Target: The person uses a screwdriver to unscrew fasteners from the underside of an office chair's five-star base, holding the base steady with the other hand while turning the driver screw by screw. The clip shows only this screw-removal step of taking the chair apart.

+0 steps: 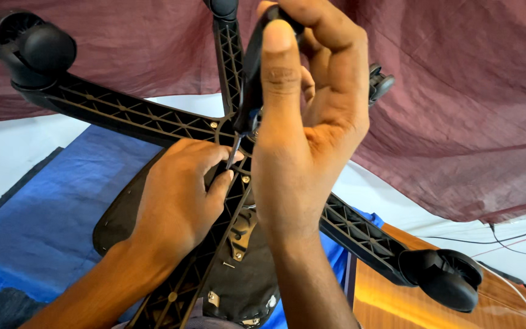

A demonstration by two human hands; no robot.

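Your right hand (312,122) is up high, fingers (280,67) curled tight around the black handle of a screwdriver (252,73), thumb pressed flat along it. The thin metal shaft runs down and a little left from that handle, its tip landing right at the hub of the chair base (153,122). Your left hand (178,195) is just below, fingers (217,159) bent and pinched around the shaft near its tip, knuckles resting on the hub where the spokes meet.

Out from there, the black star-shaped chair base spreads its ribbed spokes, underside up. One spoke runs to the upper left and ends in a wheel (35,52). Another runs down to the right and ends in a second wheel (448,280). A third wheel (380,82) peeks out behind your right hand, and a spoke climbs straight up to the top edge. Small brass-coloured screws dot the spokes near the hub.

Under the hub sits a dark seat plate (245,280) with metal fittings. Below that, a blue cloth (50,213) covers the left side, and a brown wooden desk (409,304) shows at the lower right corner. A maroon sheet (458,91) hangs across the back, with thin cables (506,240) trailing at the right.
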